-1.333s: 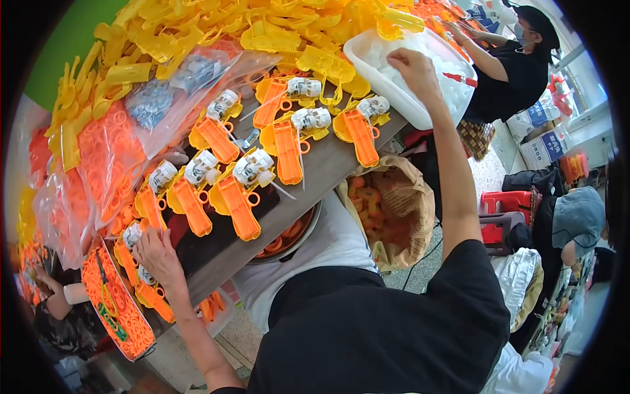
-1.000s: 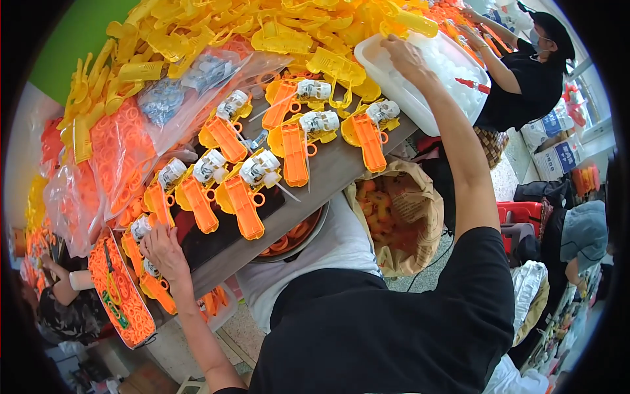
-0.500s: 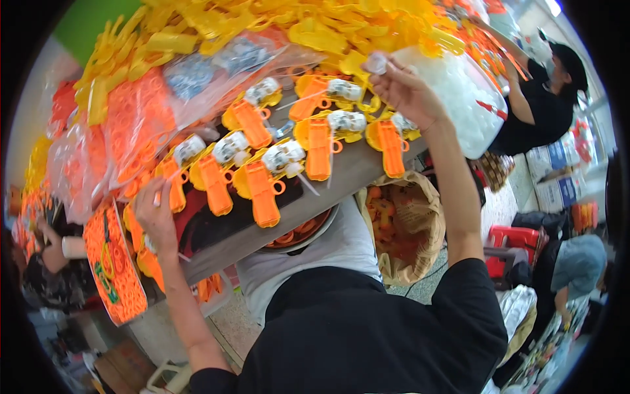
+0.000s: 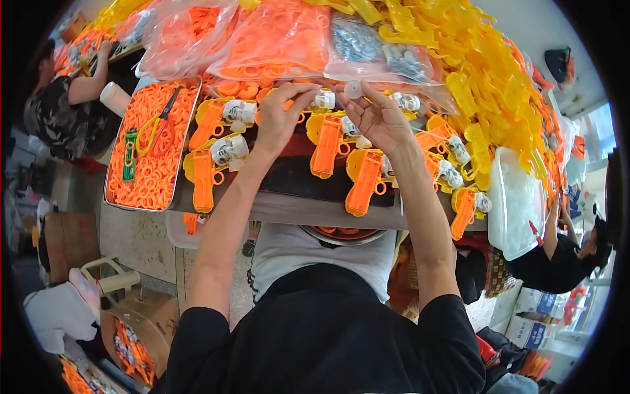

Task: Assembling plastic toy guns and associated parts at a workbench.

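Note:
My right hand [image 4: 382,121] is closed in a pinch on a small translucent white plastic disc [image 4: 353,89], held above the far row of parts on the table. My left hand [image 4: 283,119] is beside it, thumb and fingertips pressed together; what they hold, if anything, is too small to make out. Below and around both hands lie several orange-and-yellow toy pistols [image 4: 327,148], each with a white patterned cylindrical piece [image 4: 230,150] at one end. Part of the far row is hidden behind my hands.
At left stands a metal tray [image 4: 199,98] of orange rings, with scissors [image 4: 161,125] and a green package [image 4: 129,154] on top. Bags of orange parts [image 4: 272,39] and a yellow parts heap [image 4: 453,52] lie behind. A white tub [image 4: 518,203] stands right. Other people work at both sides.
The view has swung left. My right hand has come from beside the white tub to the middle with the disc; my left hand has left the toy pistols at left and risen beside it.

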Available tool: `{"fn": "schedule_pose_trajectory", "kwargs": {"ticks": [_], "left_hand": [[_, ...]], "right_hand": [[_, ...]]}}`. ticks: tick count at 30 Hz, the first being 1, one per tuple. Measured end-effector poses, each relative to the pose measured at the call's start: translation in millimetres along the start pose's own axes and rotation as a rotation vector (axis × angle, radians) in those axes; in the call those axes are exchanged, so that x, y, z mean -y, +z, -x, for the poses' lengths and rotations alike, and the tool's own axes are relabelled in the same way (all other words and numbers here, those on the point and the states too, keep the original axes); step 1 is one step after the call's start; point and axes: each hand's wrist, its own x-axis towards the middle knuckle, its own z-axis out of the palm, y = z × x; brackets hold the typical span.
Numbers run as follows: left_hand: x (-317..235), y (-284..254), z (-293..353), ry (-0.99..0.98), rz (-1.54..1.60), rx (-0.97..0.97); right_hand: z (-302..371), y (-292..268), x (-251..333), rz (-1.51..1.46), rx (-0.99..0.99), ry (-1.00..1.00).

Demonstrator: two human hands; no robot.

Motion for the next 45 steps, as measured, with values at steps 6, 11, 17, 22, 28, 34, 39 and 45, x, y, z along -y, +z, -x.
{"fn": "schedule_pose_trajectory", "kwargs": {"ticks": [6,11,17,22,28,34,39,45], "left_hand": [[-11,5,-1,0.066,-0.046,-0.026],[-7,7,-2,0.09,-0.08,-0.039],[0,9,-4,0.178,-0.147,-0.038],[1,8,-4,0.226,-0.288,0.009],[-3,14,-1,0.262,-0.373,0.034],[-7,17,11,0.226,-0.38,0.032],[0,-4,-3,0.254,-0.448,0.062],[-9,-17,-13,0.272,-0.543,0.015]], "right_hand": [[-29,-12,-10,0.101,0.077,0.08],[-32,-11,-10,0.118,0.072,0.114],[-25,-7,-9,0.123,0.097,0.164],[-21,-5,-10,0.15,-0.023,0.179],[-17,-1,-11,0.18,-0.035,0.168],[-13,7,-15,0.622,-0.079,-0.084],[-25,36,-32,1.211,-0.081,-0.436],[-43,48,-39,1.51,-0.123,-0.796]]}}
